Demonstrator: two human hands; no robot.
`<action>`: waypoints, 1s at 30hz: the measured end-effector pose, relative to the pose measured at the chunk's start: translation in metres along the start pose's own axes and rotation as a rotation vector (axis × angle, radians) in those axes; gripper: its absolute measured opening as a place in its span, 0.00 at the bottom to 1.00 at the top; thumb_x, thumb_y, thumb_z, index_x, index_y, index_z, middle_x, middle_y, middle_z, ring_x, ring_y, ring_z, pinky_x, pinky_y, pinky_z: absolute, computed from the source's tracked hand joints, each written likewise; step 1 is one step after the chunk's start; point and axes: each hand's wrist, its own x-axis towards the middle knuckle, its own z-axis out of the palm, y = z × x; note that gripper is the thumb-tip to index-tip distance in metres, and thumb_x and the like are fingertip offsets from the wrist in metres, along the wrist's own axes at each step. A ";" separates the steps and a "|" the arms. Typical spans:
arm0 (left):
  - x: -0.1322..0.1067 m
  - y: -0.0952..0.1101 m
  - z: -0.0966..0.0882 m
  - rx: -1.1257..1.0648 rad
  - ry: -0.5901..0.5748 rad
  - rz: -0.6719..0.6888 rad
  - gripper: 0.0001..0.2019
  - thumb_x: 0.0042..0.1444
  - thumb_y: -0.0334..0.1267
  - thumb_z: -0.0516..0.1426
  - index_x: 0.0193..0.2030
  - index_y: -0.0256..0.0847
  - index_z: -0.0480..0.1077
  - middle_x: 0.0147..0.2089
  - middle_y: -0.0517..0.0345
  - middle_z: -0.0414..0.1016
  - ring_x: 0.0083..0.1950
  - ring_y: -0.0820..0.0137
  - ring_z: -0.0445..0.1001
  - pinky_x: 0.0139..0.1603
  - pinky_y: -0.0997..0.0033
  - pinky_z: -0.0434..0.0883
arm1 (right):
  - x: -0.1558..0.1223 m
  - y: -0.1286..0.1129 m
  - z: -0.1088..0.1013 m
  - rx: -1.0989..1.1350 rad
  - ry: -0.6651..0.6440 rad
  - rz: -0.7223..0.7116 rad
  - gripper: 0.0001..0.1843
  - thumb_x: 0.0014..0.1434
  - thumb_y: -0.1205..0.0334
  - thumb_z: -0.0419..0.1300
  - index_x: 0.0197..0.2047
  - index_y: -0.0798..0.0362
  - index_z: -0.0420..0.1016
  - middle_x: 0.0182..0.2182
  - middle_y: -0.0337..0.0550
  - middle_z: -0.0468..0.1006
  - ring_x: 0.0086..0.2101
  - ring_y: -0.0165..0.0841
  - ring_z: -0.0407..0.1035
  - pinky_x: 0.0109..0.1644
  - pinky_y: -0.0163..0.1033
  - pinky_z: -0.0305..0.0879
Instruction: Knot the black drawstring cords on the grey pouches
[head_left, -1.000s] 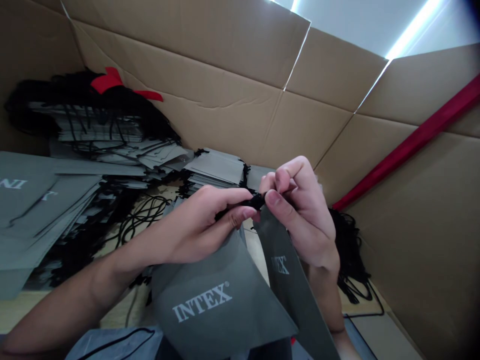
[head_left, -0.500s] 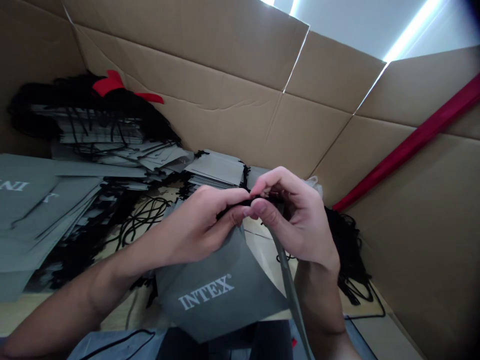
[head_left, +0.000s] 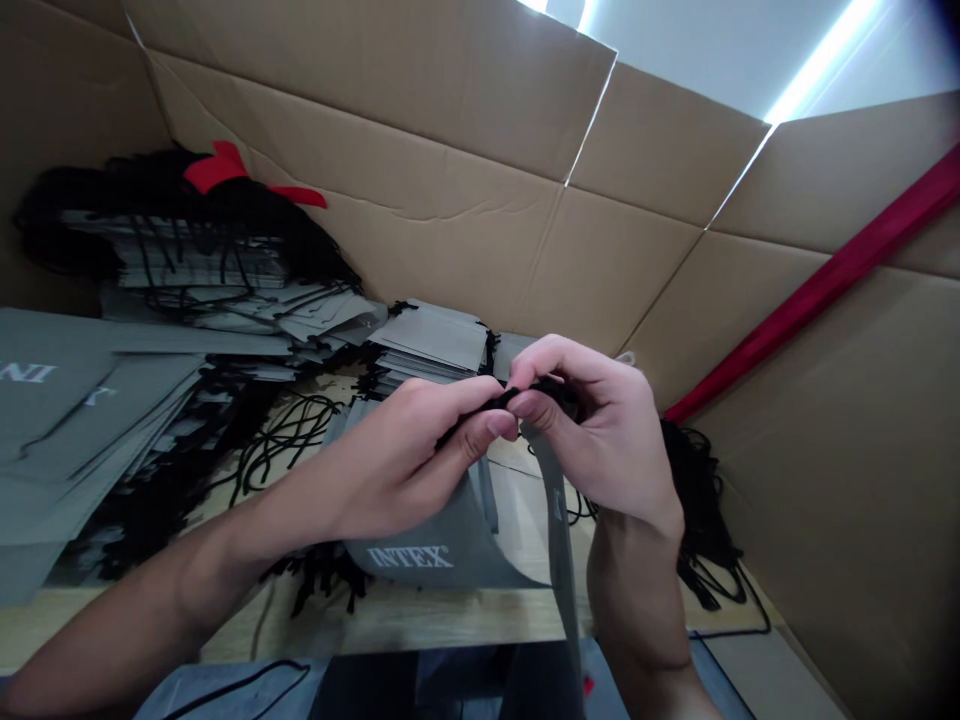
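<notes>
A grey drawstring bag [head_left: 457, 540] with white INTEX lettering hangs below my hands, its lower part curled and a narrow grey strip hanging at the right. My left hand [head_left: 409, 455] is closed, thumb and forefinger pinching the bag's top edge with the black cord [head_left: 501, 402]. Right beside it, my right hand [head_left: 611, 440] is closed too, fingertips and thumb pinching the same cord. The two hands' fingertips almost meet. Part of the cord is hidden inside the curled right fingers.
Stacked grey bags with black cords [head_left: 431, 335] stand behind my hands. More grey bags [head_left: 60, 430] lie at the left, below a heap of black cords [head_left: 67, 200] with a red strip [head_left: 217, 172]. A black cord bundle [head_left: 697, 500] lies right. Cardboard walls [head_left: 450, 130] enclose the table.
The bag's lower part has swung up and away from me, so its lettering looks flatter. The hanging strip has shifted left. Both hands keep their pinch, the right one slightly further right.
</notes>
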 end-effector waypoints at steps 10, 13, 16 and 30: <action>0.001 0.005 -0.001 -0.047 -0.091 -0.045 0.18 0.83 0.40 0.49 0.38 0.41 0.67 0.28 0.69 0.60 0.26 0.77 0.56 0.27 0.72 0.56 | -0.003 0.002 0.008 -0.202 0.065 -0.138 0.12 0.74 0.76 0.64 0.39 0.50 0.77 0.36 0.37 0.79 0.37 0.30 0.72 0.41 0.38 0.67; 0.001 0.005 -0.004 -0.060 -0.137 -0.082 0.18 0.83 0.41 0.49 0.38 0.41 0.67 0.27 0.68 0.60 0.26 0.76 0.57 0.28 0.71 0.56 | -0.003 0.002 0.008 -0.207 0.043 -0.130 0.14 0.70 0.79 0.62 0.38 0.50 0.77 0.36 0.37 0.79 0.36 0.31 0.72 0.41 0.38 0.68; 0.000 0.006 -0.007 -0.102 -0.173 -0.087 0.18 0.83 0.42 0.49 0.37 0.42 0.67 0.27 0.69 0.59 0.26 0.76 0.56 0.28 0.71 0.56 | -0.002 0.001 0.006 -0.198 0.014 -0.111 0.13 0.71 0.77 0.62 0.38 0.50 0.77 0.36 0.38 0.79 0.36 0.32 0.73 0.40 0.38 0.70; 0.001 -0.004 -0.003 -0.155 -0.099 0.007 0.18 0.82 0.36 0.51 0.36 0.40 0.69 0.28 0.68 0.67 0.27 0.79 0.63 0.28 0.80 0.61 | 0.001 0.007 -0.002 -0.014 -0.033 -0.168 0.08 0.71 0.68 0.75 0.50 0.46 0.89 0.43 0.40 0.88 0.42 0.34 0.81 0.47 0.40 0.79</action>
